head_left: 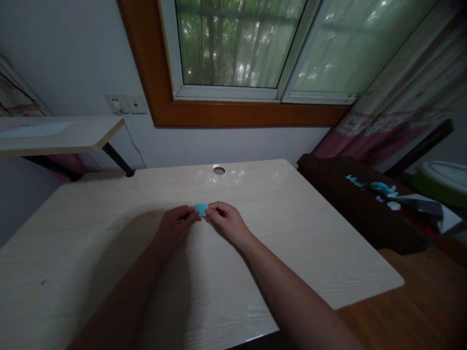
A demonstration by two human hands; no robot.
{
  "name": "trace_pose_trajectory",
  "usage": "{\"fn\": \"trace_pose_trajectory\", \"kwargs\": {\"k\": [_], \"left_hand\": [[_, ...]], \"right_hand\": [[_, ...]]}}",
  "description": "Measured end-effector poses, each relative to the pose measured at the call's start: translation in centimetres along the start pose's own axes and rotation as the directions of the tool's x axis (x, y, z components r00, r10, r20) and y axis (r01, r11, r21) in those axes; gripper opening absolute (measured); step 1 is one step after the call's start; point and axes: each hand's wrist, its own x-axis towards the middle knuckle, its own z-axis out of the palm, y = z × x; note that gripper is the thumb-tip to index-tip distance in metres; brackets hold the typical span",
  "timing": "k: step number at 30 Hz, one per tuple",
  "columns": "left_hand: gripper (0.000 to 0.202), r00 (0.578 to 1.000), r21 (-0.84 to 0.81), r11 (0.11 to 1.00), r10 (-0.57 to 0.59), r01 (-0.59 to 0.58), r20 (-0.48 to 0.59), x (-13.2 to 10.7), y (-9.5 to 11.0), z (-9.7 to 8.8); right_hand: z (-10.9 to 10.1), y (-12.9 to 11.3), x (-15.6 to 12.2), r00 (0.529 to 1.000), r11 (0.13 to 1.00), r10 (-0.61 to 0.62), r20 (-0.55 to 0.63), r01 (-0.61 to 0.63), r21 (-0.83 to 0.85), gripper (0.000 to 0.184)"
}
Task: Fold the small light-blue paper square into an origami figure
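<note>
A small light-blue square of paper (201, 209) is held up between my two hands over the middle of the desk. My left hand (176, 222) pinches its left edge between thumb and fingers. On the opposite side, my right hand (226, 219) has its thumb and fingertips closed on the right edge. The paper looks flat, with its face toward me. Whether it is one sheet or several layers, I cannot tell. Both forearms reach in from the bottom of the view.
The pale wood desk (310, 253) has a round cable hole (219, 170) near its back edge. A raised shelf (58, 138) on black legs stands at the left rear. Beyond the right edge, a dark brown bench (339, 194) bears papers and small items. A window (237, 48) is behind.
</note>
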Motion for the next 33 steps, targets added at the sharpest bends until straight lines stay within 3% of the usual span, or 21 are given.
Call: {"fn": "trace_pose_trajectory", "kwargs": {"k": [6,12,18,24,33], "left_hand": [[0.028,0.995,0.021,0.999,0.040,-0.042,0.093,0.1,0.4,-0.1],[0.036,0.997,-0.094,0.993,0.073,-0.073,-0.001,0.0,0.7,-0.3],[0.021,0.993,-0.172,0.979,0.097,-0.107,-0.065,0.2,0.2,-0.1],[0.018,0.989,-0.184,0.972,0.137,-0.143,-0.049,0.3,-0.6,0.2],[0.020,0.970,-0.110,0.965,0.242,-0.238,0.021,0.1,0.2,0.0]], "right_hand": [[-0.2,-0.3,-0.1,1.000,1.000,-0.003,-0.010,0.004,0.016,0.023],[-0.2,-0.6,-0.2,1.000,0.999,0.003,-0.003,-0.003,0.038,0.021],[-0.2,-0.6,-0.2,1.000,0.999,-0.007,0.016,0.006,0.040,0.020],[-0.2,-0.7,-0.3,1.000,1.000,-0.010,0.020,0.010,0.026,0.017],[-0.1,-0.3,-0.2,0.999,0.999,0.000,0.042,-0.002,0.042,0.010]]}}
